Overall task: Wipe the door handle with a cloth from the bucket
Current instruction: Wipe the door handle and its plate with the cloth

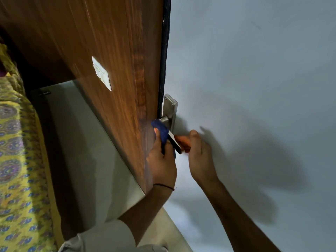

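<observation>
Closest to us is our pale sleeve at the bottom, and from there we look across. Far left is a bed with a yellow patterned cover, then a strip of pale floor. Next comes the brown wooden door, seen edge-on, with a white switch plate on its face. Our left hand reaches up along the door edge. It is closed tight on the blue cloth, and the cloth is bunched over the door handle near where the lever joins its round stem. We think the hand holds it this way so the cloth can rub all around the metal. The handle sits on a silver plate on the far side of the door. Our right hand is just beside the tip of the lever, fingers loosely curled, thumb up. It looks a bit blurry, so we cannot tell if it touches the lever; it holds nothing we can see. We guess it is there to keep the lever steady. Behind it is a plain grey wall with our shadows on it. We see no bucket here.
</observation>
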